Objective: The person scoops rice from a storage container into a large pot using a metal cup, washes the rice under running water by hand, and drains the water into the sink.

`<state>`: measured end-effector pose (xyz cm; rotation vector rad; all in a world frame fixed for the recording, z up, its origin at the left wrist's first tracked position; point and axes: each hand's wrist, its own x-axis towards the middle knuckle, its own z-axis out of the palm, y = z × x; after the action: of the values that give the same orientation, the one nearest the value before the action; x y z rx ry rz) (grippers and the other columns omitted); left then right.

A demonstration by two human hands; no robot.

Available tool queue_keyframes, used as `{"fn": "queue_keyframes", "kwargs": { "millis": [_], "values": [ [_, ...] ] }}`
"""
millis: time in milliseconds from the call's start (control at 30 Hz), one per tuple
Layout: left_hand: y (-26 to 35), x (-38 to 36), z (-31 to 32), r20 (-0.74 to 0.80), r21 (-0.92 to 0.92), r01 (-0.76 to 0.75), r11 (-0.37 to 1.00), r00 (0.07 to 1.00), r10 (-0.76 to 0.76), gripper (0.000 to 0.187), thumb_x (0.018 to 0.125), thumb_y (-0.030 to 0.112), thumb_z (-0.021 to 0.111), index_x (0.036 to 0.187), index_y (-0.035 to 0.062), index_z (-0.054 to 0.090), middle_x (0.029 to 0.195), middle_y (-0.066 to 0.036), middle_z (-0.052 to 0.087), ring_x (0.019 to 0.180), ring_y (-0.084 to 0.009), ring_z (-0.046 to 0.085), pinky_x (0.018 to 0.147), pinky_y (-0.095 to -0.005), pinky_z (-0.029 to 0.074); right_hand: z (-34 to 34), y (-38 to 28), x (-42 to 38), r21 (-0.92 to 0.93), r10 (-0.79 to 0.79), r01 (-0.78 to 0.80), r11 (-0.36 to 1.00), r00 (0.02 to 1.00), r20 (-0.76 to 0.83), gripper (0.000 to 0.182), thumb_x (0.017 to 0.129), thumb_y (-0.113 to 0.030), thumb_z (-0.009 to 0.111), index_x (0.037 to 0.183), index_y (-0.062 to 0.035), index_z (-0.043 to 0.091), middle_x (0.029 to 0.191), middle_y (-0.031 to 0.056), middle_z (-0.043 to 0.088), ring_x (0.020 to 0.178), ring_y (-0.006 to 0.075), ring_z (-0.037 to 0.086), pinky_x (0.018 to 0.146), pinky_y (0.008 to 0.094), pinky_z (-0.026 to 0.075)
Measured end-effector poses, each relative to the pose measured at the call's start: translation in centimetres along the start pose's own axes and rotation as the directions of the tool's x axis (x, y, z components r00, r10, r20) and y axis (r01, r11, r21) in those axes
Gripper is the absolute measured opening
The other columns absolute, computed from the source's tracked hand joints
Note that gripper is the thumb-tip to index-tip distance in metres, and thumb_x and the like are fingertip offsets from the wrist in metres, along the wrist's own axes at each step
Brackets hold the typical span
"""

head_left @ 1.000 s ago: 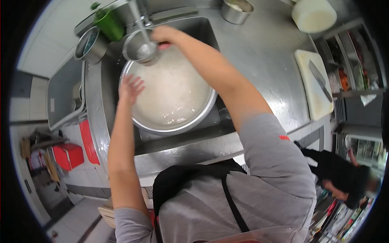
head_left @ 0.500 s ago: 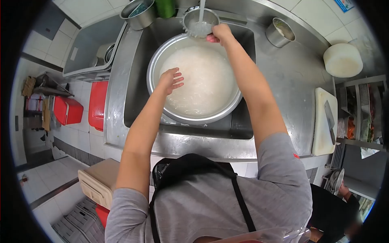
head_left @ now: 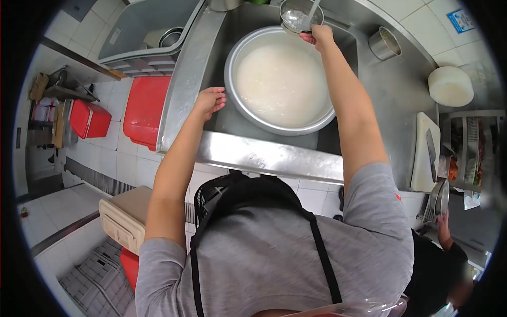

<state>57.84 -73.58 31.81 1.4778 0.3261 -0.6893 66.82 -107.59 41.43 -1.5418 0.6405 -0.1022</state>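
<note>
My right hand (head_left: 319,38) grips the near edge of a small metal bowl (head_left: 288,25) at the back of the sink. A stream of water from the tap (head_left: 315,7) falls into this bowl. Below it, a large round metal basin (head_left: 229,79) stands in the sink, filled with cloudy whitish water (head_left: 282,84); what lies beneath the surface is hard to make out. Just outside the basin's left rim, my left hand (head_left: 211,101) hovers over the sink, holding nothing, its fingers loosely extended.
A steel cup (head_left: 384,43) stands on the right counter. Farther right are a round white block (head_left: 450,86) and a cutting board (head_left: 421,174) with a knife (head_left: 431,153). A grey bin (head_left: 121,50) is at left. Behind me at right, another person's hand (head_left: 444,230) holds a metal pan.
My left hand has moved from above the whitish water to outside the basin's left rim. My right hand still holds the bowl under the tap. The view has shifted.
</note>
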Motion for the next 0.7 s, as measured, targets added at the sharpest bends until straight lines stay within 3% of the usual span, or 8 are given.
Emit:
{"fn": "queue_keyframes", "kwargs": {
  "millis": [267,333,433,500,533,633,667,700],
  "values": [
    [-1.9,1.1,0.6,0.058,-0.254,0.151,0.955,0.988,-0.141,0.016,0.08,0.01,0.052,0.095,0.0036,0.051,0.082,-0.004,0.051,0.067,-0.0157,0.057,0.051,-0.0237,0.048,11.8,10.9,-10.4,0.627,0.136,-0.257,0.735,0.962,0.235,0.007,0.082,-0.008,0.048,0.087,-0.0048,0.045,0.063,0.005,0.045,0.045,0.011,0.043,0.034,0.0203,0.031],
    [-3.2,2.7,0.3,0.017,-0.364,0.216,0.906,0.974,-0.226,0.02,0.078,0.009,0.055,0.094,-0.0005,0.05,0.087,-0.01,0.051,0.065,-0.0214,0.057,0.053,-0.0324,0.051,15.4,12.3,-13.8,0.754,0.062,-0.266,0.6,0.956,0.287,0.007,0.081,-0.008,0.048,0.087,-0.0081,0.046,0.062,0.0034,0.045,0.046,0.0115,0.042,0.035,0.0205,0.031],
    [-6.9,7.1,-1.0,0.26,-0.406,0.223,0.886,0.958,-0.122,0.024,0.076,0.011,0.059,0.095,0.0004,0.051,0.09,-0.014,0.053,0.068,-0.023,0.058,0.054,-0.035,0.05,18.7,12.5,-16.8,0.82,-0.014,-0.323,0.472,0.928,0.373,0.004,0.082,-0.01,0.049,0.086,-0.0077,0.049,0.062,0.0024,0.048,0.048,0.0105,0.044,0.037,0.0212,0.033],
    [-6.4,5.6,-0.8,0.292,-0.478,0.227,0.849,0.952,-0.09,0.026,0.076,0.022,0.059,0.095,0.0053,0.054,0.091,-0.014,0.055,0.069,-0.0227,0.058,0.055,-0.0335,0.049,20.1,13.4,-17.0,0.871,0.049,-0.406,0.275,0.911,0.409,0.006,0.081,-0.012,0.05,0.085,-0.0085,0.051,0.068,0.0044,0.053,0.051,0.0134,0.049,0.042,0.0242,0.037],
    [-6.9,5.8,-1.4,0.229,-0.439,0.239,0.866,0.962,-0.149,0.026,0.077,0.027,0.057,0.094,0.0084,0.055,0.088,-0.01,0.057,0.069,-0.0217,0.058,0.054,-0.0315,0.048,20.6,13.9,-17.3,0.872,0.075,-0.384,0.305,0.922,0.38,0.008,0.08,-0.013,0.05,0.087,-0.0093,0.052,0.075,0.005,0.056,0.058,0.0162,0.054,0.047,0.0292,0.044],
    [-8.6,7.6,-2.3,0.189,-0.482,0.273,0.832,0.96,-0.206,0.025,0.078,0.036,0.053,0.09,0.0142,0.056,0.083,-0.004,0.058,0.069,-0.0183,0.057,0.052,-0.0278,0.046,20.0,13.5,-18.7,0.785,-0.221,-0.618,0.038,0.761,0.61,0.035,0.085,-0.033,0.039,0.109,-0.0096,0.048,0.107,0.0112,0.053,0.095,0.0278,0.052,0.082,0.0479,0.043],
    [-8.8,8.1,-2.6,0.201,-0.566,0.29,0.772,0.956,-0.212,0.025,0.078,0.039,0.052,0.087,0.0169,0.057,0.082,-0.002,0.058,0.07,-0.016,0.056,0.05,-0.0261,0.044,19.8,14.9,-17.8,0.723,-0.506,-0.678,0.133,0.581,0.638,0.044,0.085,-0.039,0.033,0.117,-0.0099,0.044,0.116,0.011,0.048,0.106,0.0272,0.046,0.089,0.046,0.038],
    [-7.6,6.6,-3.4,0.47,-0.601,0.322,0.732,0.882,-0.002,0.019,0.078,0.037,0.052,0.082,0.0179,0.055,0.071,0.001,0.056,0.059,-0.0106,0.052,0.043,-0.0243,0.039,19.3,14.7,-18.3,0.717,-0.576,-0.666,0.205,0.51,0.639,0.042,0.086,-0.037,0.035,0.116,-0.0097,0.044,0.116,0.0092,0.048,0.108,0.0253,0.044,0.094,0.0409,0.034]
  ]
}}
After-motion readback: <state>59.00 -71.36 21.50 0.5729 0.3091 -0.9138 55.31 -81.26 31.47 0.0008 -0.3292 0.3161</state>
